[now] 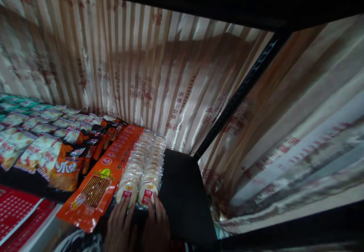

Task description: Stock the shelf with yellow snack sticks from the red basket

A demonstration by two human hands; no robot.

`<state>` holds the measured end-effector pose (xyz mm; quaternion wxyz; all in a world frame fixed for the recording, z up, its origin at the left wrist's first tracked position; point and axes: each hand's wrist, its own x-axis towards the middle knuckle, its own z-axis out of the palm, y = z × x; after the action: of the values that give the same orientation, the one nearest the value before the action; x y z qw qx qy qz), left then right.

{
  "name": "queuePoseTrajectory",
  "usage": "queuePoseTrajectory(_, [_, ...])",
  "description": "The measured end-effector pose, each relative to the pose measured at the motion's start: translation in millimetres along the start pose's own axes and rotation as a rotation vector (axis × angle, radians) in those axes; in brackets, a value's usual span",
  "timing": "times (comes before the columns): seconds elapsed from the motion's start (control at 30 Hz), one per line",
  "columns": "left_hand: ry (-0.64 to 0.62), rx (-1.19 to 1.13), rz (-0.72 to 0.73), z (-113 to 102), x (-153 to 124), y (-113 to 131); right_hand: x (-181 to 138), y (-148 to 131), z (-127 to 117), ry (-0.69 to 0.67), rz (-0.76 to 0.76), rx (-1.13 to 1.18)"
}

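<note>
Two rows of round pale crackers in clear wrappers lie overlapping on a black shelf [184, 191]. My left hand [120, 221] rests its outstretched fingertips on the front cracker pack [127, 189] of the left row. Against the lower edge of the right row's front cracker pack [148, 192], my right hand [156, 221] touches with its fingers extended. Neither hand is closed around a pack. Left of the crackers is a column of long orange snack packs [98, 183], the front one showing brown sticks through a window.
Orange-and-black snack bags [68, 168], white snack bags [35, 149] and green bags [17, 102] fill the shelf leftward. A black metal post [239, 92] rises at the rear right corner. Pleated printed curtains [142, 62] hang behind and right. A red perforated surface [19, 214] shows lower left.
</note>
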<state>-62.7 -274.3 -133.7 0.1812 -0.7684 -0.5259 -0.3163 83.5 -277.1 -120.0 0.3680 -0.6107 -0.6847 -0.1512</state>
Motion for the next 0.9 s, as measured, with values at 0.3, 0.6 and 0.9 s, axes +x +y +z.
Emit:
queuePoseTrajectory(0.3, [-0.036, -0.122, -0.122, -9, 3, 11, 1, -3, -7, -0.14, 0.039, -0.037])
queuePoseTrajectory(0.6, [0.023, -0.162, -0.094, -22, -1, 12, 9, -8, -13, -0.066, -0.024, -0.014])
queuePoseTrajectory(0.9, [-0.38, -0.504, 0.021, -51, -31, 25, -26, -28, -48, -0.067, 0.095, 0.226])
